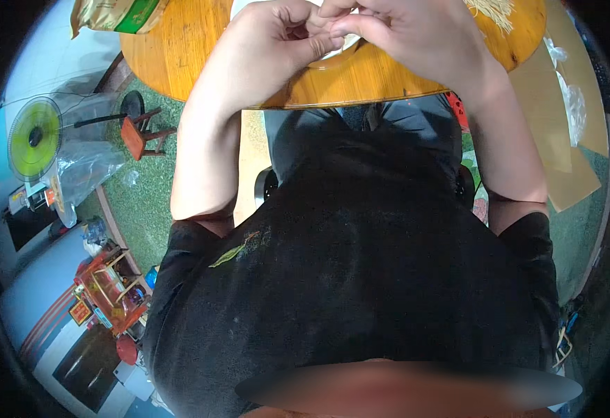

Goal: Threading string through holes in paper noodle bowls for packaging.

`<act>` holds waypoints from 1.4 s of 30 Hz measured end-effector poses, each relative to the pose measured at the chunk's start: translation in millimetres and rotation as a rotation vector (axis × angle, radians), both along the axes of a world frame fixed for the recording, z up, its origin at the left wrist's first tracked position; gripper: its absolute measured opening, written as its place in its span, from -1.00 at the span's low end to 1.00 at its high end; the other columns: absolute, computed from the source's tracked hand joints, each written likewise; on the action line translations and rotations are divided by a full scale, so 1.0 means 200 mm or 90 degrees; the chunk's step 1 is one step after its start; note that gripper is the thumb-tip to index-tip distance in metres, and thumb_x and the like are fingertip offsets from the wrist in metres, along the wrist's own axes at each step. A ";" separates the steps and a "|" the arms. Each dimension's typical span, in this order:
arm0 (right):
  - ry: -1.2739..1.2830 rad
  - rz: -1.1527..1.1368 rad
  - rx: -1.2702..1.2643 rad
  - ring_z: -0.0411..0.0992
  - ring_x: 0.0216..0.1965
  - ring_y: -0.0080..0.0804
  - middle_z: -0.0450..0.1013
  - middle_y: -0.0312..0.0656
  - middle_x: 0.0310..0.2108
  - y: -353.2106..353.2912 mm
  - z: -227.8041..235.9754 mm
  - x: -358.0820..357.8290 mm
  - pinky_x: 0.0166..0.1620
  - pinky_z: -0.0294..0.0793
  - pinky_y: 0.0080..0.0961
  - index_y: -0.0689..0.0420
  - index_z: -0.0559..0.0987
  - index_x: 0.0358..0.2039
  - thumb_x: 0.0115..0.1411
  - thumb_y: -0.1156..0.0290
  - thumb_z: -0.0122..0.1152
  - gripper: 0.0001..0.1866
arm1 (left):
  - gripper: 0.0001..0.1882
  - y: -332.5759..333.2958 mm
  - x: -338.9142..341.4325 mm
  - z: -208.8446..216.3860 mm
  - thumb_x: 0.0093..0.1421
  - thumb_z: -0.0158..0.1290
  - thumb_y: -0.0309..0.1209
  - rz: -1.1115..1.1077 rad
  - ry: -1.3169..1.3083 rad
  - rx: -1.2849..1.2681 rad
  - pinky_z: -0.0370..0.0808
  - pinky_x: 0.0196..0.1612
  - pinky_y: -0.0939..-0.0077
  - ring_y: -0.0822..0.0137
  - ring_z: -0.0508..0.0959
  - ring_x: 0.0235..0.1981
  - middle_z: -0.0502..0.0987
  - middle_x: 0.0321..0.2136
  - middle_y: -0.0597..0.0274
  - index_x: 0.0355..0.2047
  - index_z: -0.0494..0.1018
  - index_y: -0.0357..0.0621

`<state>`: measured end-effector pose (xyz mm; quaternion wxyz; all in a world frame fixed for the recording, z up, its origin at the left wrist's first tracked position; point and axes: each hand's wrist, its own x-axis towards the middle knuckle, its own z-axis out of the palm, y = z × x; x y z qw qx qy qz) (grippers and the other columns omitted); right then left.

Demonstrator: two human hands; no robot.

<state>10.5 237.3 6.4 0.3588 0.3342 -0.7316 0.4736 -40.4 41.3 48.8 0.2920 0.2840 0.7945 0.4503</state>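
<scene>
At the top of the head view both hands meet over the near part of a round wooden table [180,63]. My left hand [274,38] is closed, its thumb and fingertips drawn together. Almost touching it, my right hand [406,35] makes a pinch with thumb and forefinger. Whatever lies between the fingertips is too small and too covered to make out. Beneath the hands is a white dish [348,47], mostly hidden by them. Right of my right hand, a bundle of thin pale strands [493,12] rests on the table, cut off by the picture's edge.
A gold and green package [120,14] sits at the table's far left. Left of me on the green floor are a small reddish-brown stool [134,138] and a green-bladed fan [35,137]. Flat cardboard [545,125] with clear plastic [574,111] lies to the right.
</scene>
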 end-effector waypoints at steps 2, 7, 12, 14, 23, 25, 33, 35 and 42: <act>0.004 -0.001 -0.014 0.60 -0.39 -0.20 0.62 -0.16 -0.42 0.01 -0.01 0.00 -0.32 0.57 -0.39 0.13 0.62 -0.37 0.02 0.55 0.43 -0.84 | -0.93 0.01 -0.01 0.01 0.27 0.24 -0.60 0.005 -0.015 -0.045 0.48 -0.27 0.61 0.57 0.50 -0.38 0.61 -0.42 0.31 -0.26 0.59 -0.34; -0.223 -0.246 0.046 0.55 -0.46 -0.27 0.58 -0.15 -0.43 -0.09 0.12 0.14 -0.34 0.54 -0.46 0.20 0.63 -0.35 0.04 0.60 0.42 -0.85 | -0.96 -0.06 -0.14 -0.26 0.28 0.20 -0.62 -0.248 0.009 0.480 0.49 -0.26 0.62 0.55 0.52 -0.35 0.59 -0.39 0.33 -0.29 0.56 -0.34; -0.099 -0.418 -0.093 0.49 -0.49 -0.53 0.54 -0.25 -0.42 -0.16 -0.19 0.27 -0.41 0.46 -0.60 0.15 0.67 -0.39 0.10 0.55 0.47 -0.90 | -0.97 0.02 -0.05 -0.04 0.28 0.17 -0.65 0.013 -0.031 0.047 0.51 -0.23 0.61 0.53 0.54 -0.34 0.57 -0.39 0.34 -0.30 0.53 -0.33; -0.114 -0.356 -0.076 0.39 -0.55 -0.63 0.49 -0.34 -0.47 -0.23 -0.21 0.29 -0.48 0.35 -0.67 0.13 0.69 -0.37 0.08 0.61 0.48 -0.86 | -0.97 0.02 -0.05 -0.05 0.29 0.17 -0.65 0.014 -0.030 0.050 0.51 -0.23 0.61 0.53 0.54 -0.34 0.57 -0.39 0.33 -0.30 0.53 -0.33; -0.160 -0.396 -0.066 0.37 -0.55 -0.66 0.44 -0.36 -0.53 -0.25 -0.24 0.19 -0.47 0.34 -0.71 0.17 0.72 -0.30 0.10 0.62 0.47 -0.86 | -0.94 0.02 -0.05 -0.02 0.33 0.09 -0.69 0.020 -0.099 0.078 0.55 -0.22 0.61 0.50 0.57 -0.33 0.58 -0.37 0.29 -0.26 0.50 -0.31; 0.169 -0.248 -0.261 0.45 -0.53 -0.35 0.48 -0.14 -0.51 -0.23 -0.33 0.08 -0.45 0.40 -0.45 0.30 0.66 -0.32 0.08 0.62 0.41 -0.86 | -0.95 0.03 -0.05 -0.02 0.33 0.10 -0.69 0.017 -0.077 0.055 0.55 -0.22 0.62 0.51 0.57 -0.33 0.58 -0.36 0.30 -0.27 0.50 -0.31; -0.333 -0.304 -0.146 0.40 -0.54 -0.39 0.40 -0.15 -0.57 -0.23 -0.07 0.24 -0.46 0.35 -0.44 0.31 0.60 -0.44 0.12 0.63 0.36 -0.92 | -0.94 0.00 -0.07 -0.05 0.34 0.08 -0.70 -0.002 -0.097 0.077 0.54 -0.21 0.62 0.51 0.56 -0.32 0.59 -0.34 0.28 -0.25 0.51 -0.32; -0.388 -0.288 -0.140 0.38 -0.54 -0.42 0.39 -0.17 -0.57 -0.22 -0.07 0.23 -0.46 0.35 -0.45 0.32 0.57 -0.44 0.15 0.62 0.34 -0.91 | -0.94 0.01 -0.07 -0.05 0.34 0.08 -0.70 -0.009 -0.101 0.081 0.54 -0.21 0.61 0.51 0.56 -0.31 0.59 -0.34 0.27 -0.24 0.51 -0.33; -0.515 -0.200 -0.259 0.40 -0.47 -0.54 0.45 -0.23 -0.53 -0.22 -0.07 0.24 -0.36 0.41 -0.49 0.34 0.53 -0.40 0.29 0.57 0.23 -0.87 | -0.95 0.02 -0.05 -0.10 0.34 0.08 -0.69 -0.131 -0.033 0.300 0.53 -0.18 0.60 0.49 0.56 -0.29 0.59 -0.33 0.28 -0.24 0.51 -0.33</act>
